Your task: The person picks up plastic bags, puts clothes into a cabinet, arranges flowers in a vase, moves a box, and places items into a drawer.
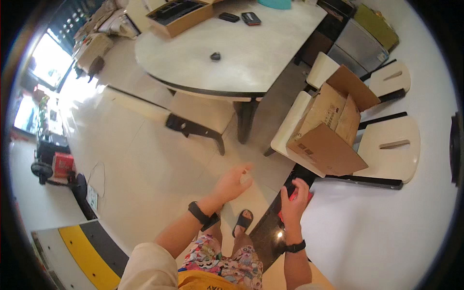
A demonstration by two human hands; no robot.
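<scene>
My left hand (233,185) is raised over the tiled floor, its fingers apart and slightly curled around nothing. A black band circles that wrist. To the right, my right hand (295,203) has its thumb and fingers spread in a loose curve, also with a black wristband. Behind it a red object (310,197) is partly hidden by the hand; its kind cannot be made out, and the hand looks apart from it. Beyond the right hand, an open cardboard box (326,116) rests across the seats of white chairs (391,148).
A white-topped table (174,54) stands ahead, bearing a small black object (215,56), dark handheld items (251,18) and an open carton (181,18). One chair (203,108) is tucked partly under it. A yellow-and-grey striped panel (87,253) lies at lower left.
</scene>
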